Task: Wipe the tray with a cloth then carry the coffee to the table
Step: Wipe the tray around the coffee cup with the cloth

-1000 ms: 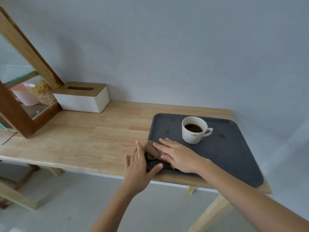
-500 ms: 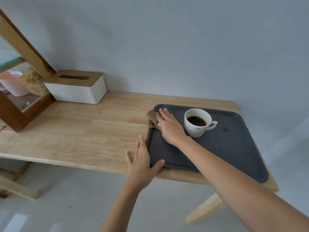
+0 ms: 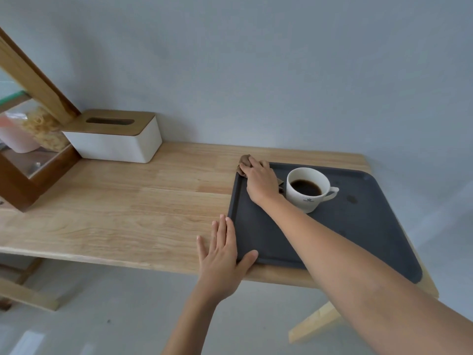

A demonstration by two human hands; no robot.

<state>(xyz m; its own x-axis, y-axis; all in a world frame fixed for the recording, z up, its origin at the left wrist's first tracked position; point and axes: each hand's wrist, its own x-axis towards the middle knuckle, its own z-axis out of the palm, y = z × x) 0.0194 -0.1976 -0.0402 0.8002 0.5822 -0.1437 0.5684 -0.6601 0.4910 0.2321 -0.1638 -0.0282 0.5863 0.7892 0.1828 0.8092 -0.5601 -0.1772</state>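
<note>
A dark grey tray [image 3: 358, 231] lies on the right end of a light wooden table [image 3: 143, 216]. A white cup of black coffee [image 3: 307, 189] stands on the tray's far part, handle to the right. My right hand [image 3: 261, 181] presses a brown cloth [image 3: 245, 161] onto the tray's far left corner; most of the cloth is hidden under the palm. My left hand [image 3: 222, 254] lies flat with fingers spread on the table, its thumb on the tray's near left corner.
A white tissue box with a wooden lid [image 3: 115, 135] stands at the back left by the wall. A wooden-framed glass case [image 3: 28, 139] holding a pink container and noodles sits at the far left. The tray's near right corner overhangs the table's front edge.
My right hand has slid the cloth from the tray's near left corner along the left side to the far left corner. My left hand has stayed at the near left corner.
</note>
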